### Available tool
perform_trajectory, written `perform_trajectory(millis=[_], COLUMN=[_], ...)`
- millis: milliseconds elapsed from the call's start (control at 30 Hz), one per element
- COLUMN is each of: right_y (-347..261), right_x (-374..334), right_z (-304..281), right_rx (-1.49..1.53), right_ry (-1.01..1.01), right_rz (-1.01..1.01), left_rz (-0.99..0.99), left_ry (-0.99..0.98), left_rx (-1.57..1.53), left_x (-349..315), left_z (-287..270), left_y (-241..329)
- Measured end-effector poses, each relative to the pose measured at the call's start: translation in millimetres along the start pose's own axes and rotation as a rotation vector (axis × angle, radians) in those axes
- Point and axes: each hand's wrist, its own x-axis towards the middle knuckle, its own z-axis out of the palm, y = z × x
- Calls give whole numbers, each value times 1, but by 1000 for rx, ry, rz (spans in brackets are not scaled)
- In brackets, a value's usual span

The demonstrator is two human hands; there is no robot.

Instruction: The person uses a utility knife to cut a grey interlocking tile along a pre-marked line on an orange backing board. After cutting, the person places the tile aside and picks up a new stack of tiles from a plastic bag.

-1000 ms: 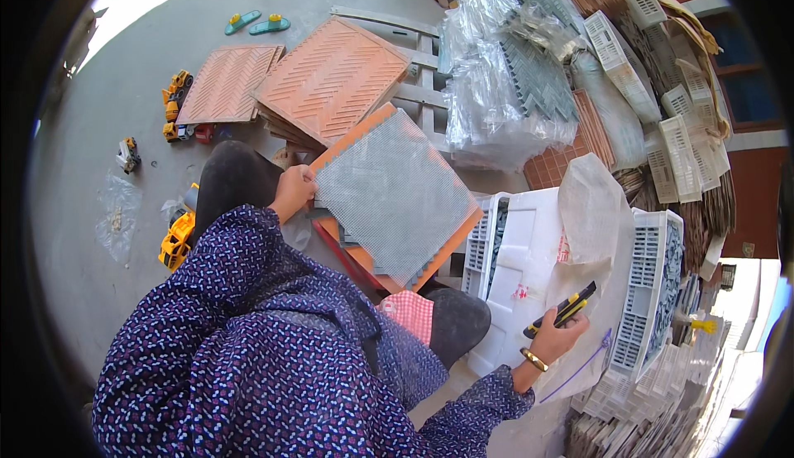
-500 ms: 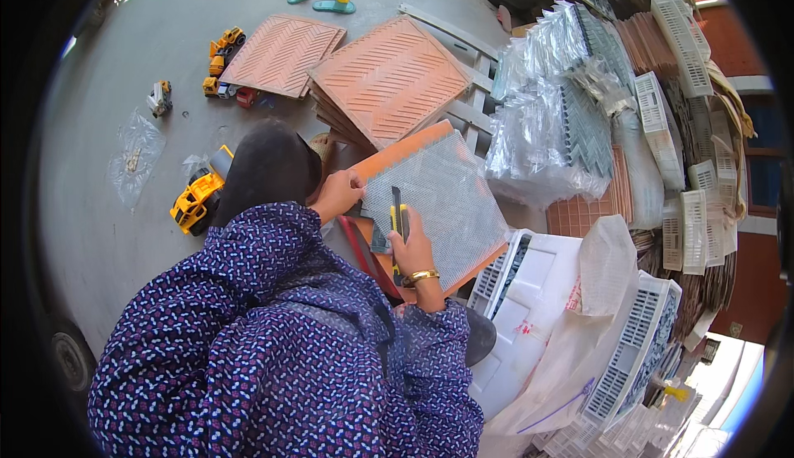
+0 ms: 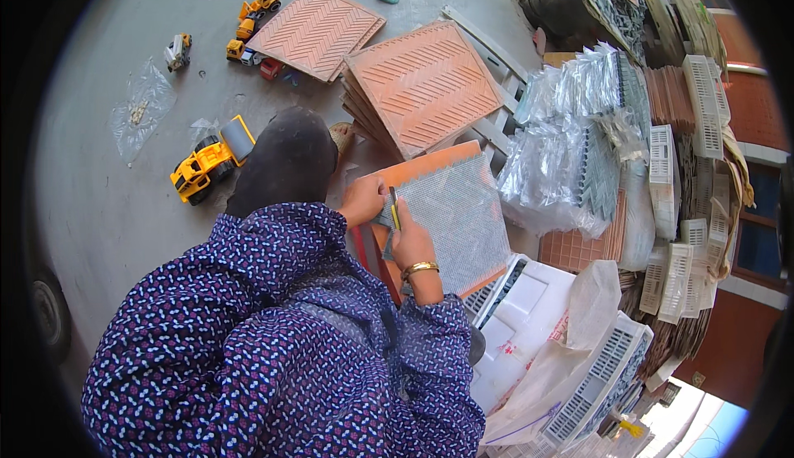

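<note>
Just beyond both hands, a grey mesh sheet (image 3: 459, 214) lies on an orange grooved board (image 3: 413, 172), with a stack of terracotta ribbed panels (image 3: 422, 86) farther off and white slotted trays (image 3: 529, 309) near the wrist of the right hand (image 3: 411, 243). That hand is closed around a small yellow-and-black cutter (image 3: 394, 207) set at the sheet's near edge, while the left hand (image 3: 361, 201), fingers curled, presses on the sheet's corner just beside it

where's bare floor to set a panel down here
Bare concrete floor lies left of the yellow toy truck, below the clear bag. Right of the grey mesh panel it is crowded with wrapped bundles and white crates.
</note>
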Motion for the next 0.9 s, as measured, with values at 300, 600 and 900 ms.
perform_trajectory(millis=[300, 600, 900], right_y=[-19, -14, -14], right_x=[-4, -13, -34], right_z=[5, 13, 20], right_rx=[-93, -113, -72], right_ry=[16, -44, -20], right_rz=[81, 96, 69], left_rz=[-31, 28, 1], left_ry=[76, 96, 85], left_rx=[-45, -109, -169], left_x=[-2, 0, -1], left_z=[6, 10, 3], left_y=[1, -4, 1])
